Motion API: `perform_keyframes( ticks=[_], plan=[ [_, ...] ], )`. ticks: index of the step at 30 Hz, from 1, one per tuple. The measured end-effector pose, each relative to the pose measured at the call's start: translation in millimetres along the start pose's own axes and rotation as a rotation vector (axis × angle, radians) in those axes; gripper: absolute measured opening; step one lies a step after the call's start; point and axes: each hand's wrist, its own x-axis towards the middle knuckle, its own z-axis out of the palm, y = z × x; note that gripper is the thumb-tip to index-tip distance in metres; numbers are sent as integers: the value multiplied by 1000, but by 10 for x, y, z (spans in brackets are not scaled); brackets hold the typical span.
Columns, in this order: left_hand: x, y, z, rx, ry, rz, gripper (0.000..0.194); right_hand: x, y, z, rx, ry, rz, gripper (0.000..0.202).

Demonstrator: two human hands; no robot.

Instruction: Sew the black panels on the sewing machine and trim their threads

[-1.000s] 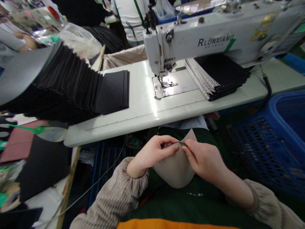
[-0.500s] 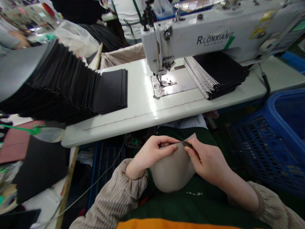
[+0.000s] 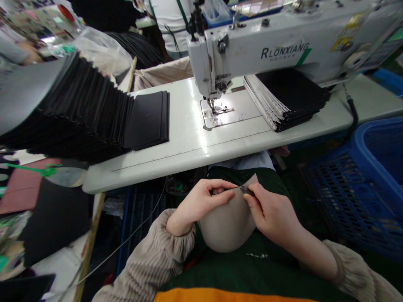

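Observation:
A curved grey-beige panel (image 3: 225, 226) hangs over the dark green apron on my lap. My left hand (image 3: 204, 200) pinches its upper edge between thumb and fingers. Close to its right, my right hand (image 3: 273, 209) grips a small dark tool (image 3: 246, 191), whose tip touches the panel's edge. One pale corner of the panel sticks up behind the right fingertips. Most of the tool is hidden in the fingers.
A white sewing machine (image 3: 283, 46) stands on a pale table (image 3: 185, 142) ahead. Black panels are stacked at left (image 3: 78, 109) and under the machine arm (image 3: 289, 92). A blue basket (image 3: 362, 147) is at right. A person in white stands behind.
My right hand and forearm have shifted slightly, and the panel's raised corner has moved a little left. My left hand keeps its hold.

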Motion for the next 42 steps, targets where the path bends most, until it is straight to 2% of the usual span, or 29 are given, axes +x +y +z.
perform_keyframes(
  ticks=[6, 13, 19, 27, 37, 42],
  plan=[
    [28, -15, 15, -55, -61, -12, 24, -7, 5, 68, 13, 37, -36, 17],
    [29, 60, 20, 25, -82, 11, 23, 55, -22, 3, -14, 1, -46, 20],
    [7, 123, -42, 87, -59, 51, 24, 65, 5, -42, 20, -8, -29, 20],
    [14, 77, -36, 83, -38, 53, 30, 50, -35, -64, -40, -26, -41, 19],
    [33, 61, -22, 54, -93, 37, 26, 67, -31, 1, -104, 28, -78, 23],
    [31, 130, -48, 158, -99, 111, 20, 89, -16, -14, -151, 17, -112, 24]
  ],
)
